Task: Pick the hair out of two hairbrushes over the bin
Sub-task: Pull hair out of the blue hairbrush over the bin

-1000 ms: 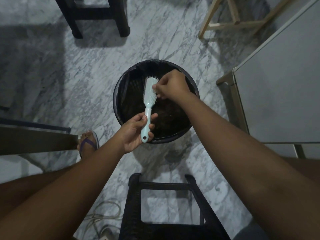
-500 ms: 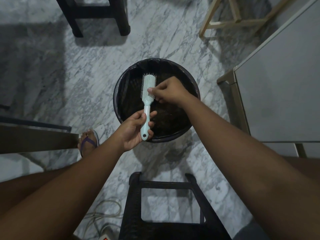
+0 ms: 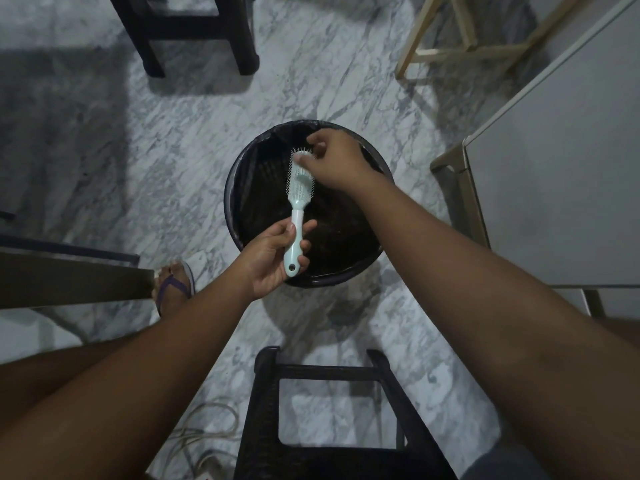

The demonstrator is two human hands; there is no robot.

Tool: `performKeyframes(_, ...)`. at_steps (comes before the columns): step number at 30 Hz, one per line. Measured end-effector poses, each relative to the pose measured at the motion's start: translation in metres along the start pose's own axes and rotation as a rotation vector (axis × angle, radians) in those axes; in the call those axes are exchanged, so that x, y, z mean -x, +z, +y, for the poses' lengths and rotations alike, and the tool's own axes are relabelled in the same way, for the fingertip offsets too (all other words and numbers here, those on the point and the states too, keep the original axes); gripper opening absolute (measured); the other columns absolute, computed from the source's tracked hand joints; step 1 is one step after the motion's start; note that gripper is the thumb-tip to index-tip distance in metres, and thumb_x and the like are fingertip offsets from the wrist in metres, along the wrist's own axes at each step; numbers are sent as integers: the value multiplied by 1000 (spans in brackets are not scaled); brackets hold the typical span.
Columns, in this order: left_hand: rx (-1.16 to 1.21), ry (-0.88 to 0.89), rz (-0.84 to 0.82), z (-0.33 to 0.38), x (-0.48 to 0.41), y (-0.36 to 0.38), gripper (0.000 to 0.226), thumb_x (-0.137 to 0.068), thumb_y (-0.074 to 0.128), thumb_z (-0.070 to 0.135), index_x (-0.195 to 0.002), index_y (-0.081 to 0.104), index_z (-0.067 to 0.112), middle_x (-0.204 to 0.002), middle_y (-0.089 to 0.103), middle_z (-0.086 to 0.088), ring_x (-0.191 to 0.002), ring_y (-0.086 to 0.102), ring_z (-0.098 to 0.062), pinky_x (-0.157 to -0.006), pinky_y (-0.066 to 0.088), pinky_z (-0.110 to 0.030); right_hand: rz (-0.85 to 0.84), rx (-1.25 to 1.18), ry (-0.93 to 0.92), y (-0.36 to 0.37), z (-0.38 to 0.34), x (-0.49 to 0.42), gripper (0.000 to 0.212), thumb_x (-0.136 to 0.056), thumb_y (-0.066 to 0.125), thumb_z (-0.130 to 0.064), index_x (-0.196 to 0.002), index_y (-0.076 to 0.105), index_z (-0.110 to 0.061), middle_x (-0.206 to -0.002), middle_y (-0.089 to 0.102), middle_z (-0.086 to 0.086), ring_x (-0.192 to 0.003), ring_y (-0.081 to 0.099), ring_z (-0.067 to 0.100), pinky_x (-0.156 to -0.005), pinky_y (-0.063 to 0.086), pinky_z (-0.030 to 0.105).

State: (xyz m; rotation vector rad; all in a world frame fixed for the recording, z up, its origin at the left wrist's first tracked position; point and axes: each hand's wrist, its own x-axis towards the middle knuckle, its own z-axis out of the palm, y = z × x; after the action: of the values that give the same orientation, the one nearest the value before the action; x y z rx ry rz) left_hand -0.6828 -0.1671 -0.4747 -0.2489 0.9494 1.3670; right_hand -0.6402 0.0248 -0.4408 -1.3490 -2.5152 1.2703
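Observation:
A pale mint hairbrush [image 3: 298, 188] is held over the round black bin [image 3: 232, 202], bristle head pointing away from me. My left hand [image 3: 273, 261] grips its handle near the bin's near rim. My right hand [image 3: 332, 161] hovers at the far tip of the brush head, fingers pinched together among the bristles; whether hair is between them is too small to tell. The bin has a dark liner with dark matter inside. Only one hairbrush is in view.
A black plastic stool [image 3: 329, 420] stands just in front of me, another dark stool [image 3: 194, 32] beyond the bin. A grey table [image 3: 561, 174] is at right, a wooden frame [image 3: 460, 43] far right. My sandalled foot [image 3: 175, 289] rests left of the bin; cables [image 3: 207, 431] lie below.
My right hand has moved from the lower part of the brush head up to its far tip. The brush has turned slightly in my left hand.

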Motion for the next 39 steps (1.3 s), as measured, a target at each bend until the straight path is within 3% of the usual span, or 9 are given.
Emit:
performKeyframes(3, -9, 5, 14, 1, -2, 5, 37, -102, 47, 12, -139, 47, 10, -128, 65, -8, -73, 58, -14, -56, 49, -27, -46, 173, -60, 9, -2, 2, 78, -69, 84, -52, -132, 62, -11, -133, 60, 13, -124, 57, 24, -107, 45, 35)
performKeyframes(8, -81, 19, 33, 4, -2, 9, 36, -102, 47, 10, -138, 48, 8, -123, 67, -9, -73, 57, -14, -54, 47, -26, 47, 264, -87, 14, -3, 7, 27, -85, 75, -35, -104, 78, -16, -101, 73, 8, -96, 69, 22, -81, 55, 33)
performKeyframes(12, -112, -1, 42, 0, -1, 14, 34, -103, 46, 10, -137, 48, 5, -120, 66, -9, -72, 56, -13, -53, 47, -25, 108, 404, -131, 20, 7, 12, 19, -94, 62, -28, -101, 76, -18, -96, 72, 8, -90, 67, 27, -66, 45, 31)
performKeyframes(17, -60, -28, 37, -6, 0, 14, 33, -104, 43, 10, -135, 47, 4, -127, 64, -10, -70, 55, -13, -52, 47, -25, 174, 160, -87, 12, 8, 2, 20, -96, 57, -26, -97, 73, -13, -94, 74, 6, -86, 70, 24, -78, 57, 38)
performKeyframes(20, -73, -15, 40, -6, 1, 8, 33, -103, 44, 11, -136, 48, 4, -126, 65, -8, -71, 56, -12, -53, 48, -25, 274, -31, -78, -4, 4, -5, 22, -98, 52, -19, -91, 70, -8, -79, 70, -1, -63, 63, 5, -63, 53, 14)
performKeyframes(22, -74, -2, 45, -5, 2, 4, 34, -103, 45, 11, -136, 48, 4, -126, 66, -6, -71, 56, -12, -53, 48, -26, 330, -123, -55, -11, 4, -9, 26, -98, 49, -22, -87, 69, -10, -73, 70, -1, -59, 64, 8, -64, 57, 22)
performKeyframes(30, -133, 21, 36, 2, 6, 3, 30, -102, 47, 11, -131, 53, 9, -125, 68, -4, -72, 56, -13, -53, 47, -26, 232, 44, -24, 10, 22, 8, 47, -85, 59, -63, -98, 69, -20, -90, 71, -1, -88, 67, 17, -76, 52, 31)
performKeyframes(33, -241, 31, 51, 1, 9, -1, 28, -102, 48, 11, -130, 53, 9, -122, 69, -4, -71, 57, -14, -52, 47, -28, 195, -93, -53, 17, 17, 7, 46, -80, 75, -50, -111, 74, -17, -104, 75, 1, -95, 67, 10, -90, 53, 26)
performKeyframes(39, -224, 38, 32, 3, 14, -12, 30, -99, 51, 10, -129, 54, 9, -127, 67, -3, -75, 56, -15, -56, 47, -30, 99, -333, 64, 7, 12, -10, 17, -89, 71, -23, -92, 78, -8, -81, 75, 6, -74, 74, 20, -71, 64, 38)
